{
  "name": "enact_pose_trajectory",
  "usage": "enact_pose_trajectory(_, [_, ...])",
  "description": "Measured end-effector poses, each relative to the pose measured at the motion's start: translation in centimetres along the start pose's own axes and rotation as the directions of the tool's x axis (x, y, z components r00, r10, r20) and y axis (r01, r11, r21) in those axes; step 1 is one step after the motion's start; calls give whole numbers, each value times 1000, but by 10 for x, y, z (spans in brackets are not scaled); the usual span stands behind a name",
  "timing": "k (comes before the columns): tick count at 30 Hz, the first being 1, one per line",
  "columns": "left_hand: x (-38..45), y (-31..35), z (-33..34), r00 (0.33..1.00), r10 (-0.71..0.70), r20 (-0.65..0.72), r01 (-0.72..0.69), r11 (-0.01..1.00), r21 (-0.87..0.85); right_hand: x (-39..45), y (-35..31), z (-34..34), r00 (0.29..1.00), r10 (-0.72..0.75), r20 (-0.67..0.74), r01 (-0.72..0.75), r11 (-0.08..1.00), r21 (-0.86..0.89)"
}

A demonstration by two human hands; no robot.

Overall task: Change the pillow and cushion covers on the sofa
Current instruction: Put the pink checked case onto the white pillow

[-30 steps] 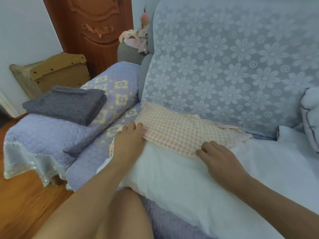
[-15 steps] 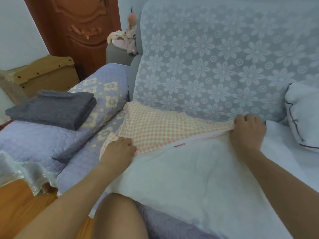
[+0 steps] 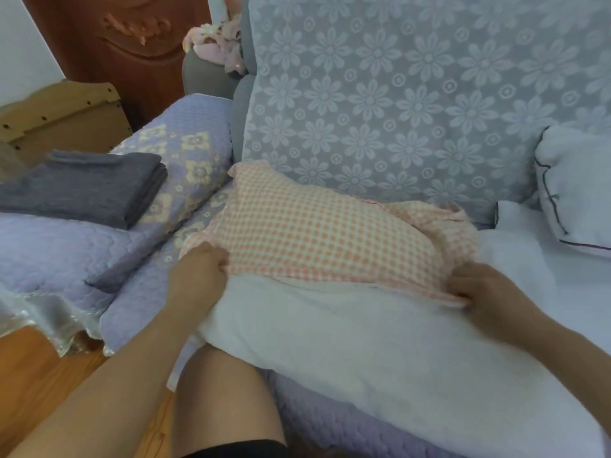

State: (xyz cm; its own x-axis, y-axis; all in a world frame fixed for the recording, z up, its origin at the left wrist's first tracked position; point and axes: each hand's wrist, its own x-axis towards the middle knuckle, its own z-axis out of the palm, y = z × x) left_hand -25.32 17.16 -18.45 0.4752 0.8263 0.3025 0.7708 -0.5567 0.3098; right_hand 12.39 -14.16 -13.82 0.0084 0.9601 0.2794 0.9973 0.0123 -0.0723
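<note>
Left hand (image 3: 198,276): pinching checked cover (image 3: 314,233) hem, to draw it over white pillow (image 3: 363,342)
Right hand (image 3: 486,292): gripping opposite hem, keeping opening spread

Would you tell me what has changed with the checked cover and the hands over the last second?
Both hands, left hand and right hand, went from flat to gripping the checked cover's open edge, drawing it further over the white pillow. Folded grey cloth unchanged.

Both bare forearms reach up from the lower frame edge: the left hand (image 3: 198,276) at about 9 o'clock, fingers curled into a closed fist, the right hand (image 3: 486,292) at 3 o'clock, fingers pinched tight
</note>
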Motion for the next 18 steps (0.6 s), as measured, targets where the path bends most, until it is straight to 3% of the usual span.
enact_pose_trajectory(2, [-5, -1, -14, 972, -179, -154, 148, 970, -195, 8, 10, -10, 992, 122, 2, -122, 991, 47])
enact_pose_trajectory(4, [-16, 0, -19, 932, -222, -285, 159, 961, -227, 23, -8, -16, 998, 60, 33, -62, 995, 78])
enact_pose_trajectory(5, [-20, -1, -14, 936, -207, -283, 152, 967, -207, 32, -29, -16, 998, 18, 66, -27, 992, 127])
enact_pose_trajectory(8, [-24, -6, 11, 983, -165, -78, 150, 973, -178, 58, -100, 1, 988, -44, 149, -2, 954, 298])
enact_pose_trajectory(11, [-25, -8, 16, 986, -161, 43, 167, 933, -320, 75, -141, 34, 982, -76, 172, 46, 984, 173])
enact_pose_trajectory(14, [-46, -9, 9, 979, -101, 178, 166, 900, -404, 80, -152, 47, 989, 57, 136, -71, 992, 102])
enact_pose_trajectory(16, [-58, -10, 7, 980, -19, 200, 79, 953, -293, 78, -156, 49, 996, 0, 92, 1, 1000, -5])
enact_pose_trajectory(18, [-61, -8, 4, 995, 70, 76, -57, 984, -166, 75, -158, 54, 989, -131, 68, 133, 990, -39])
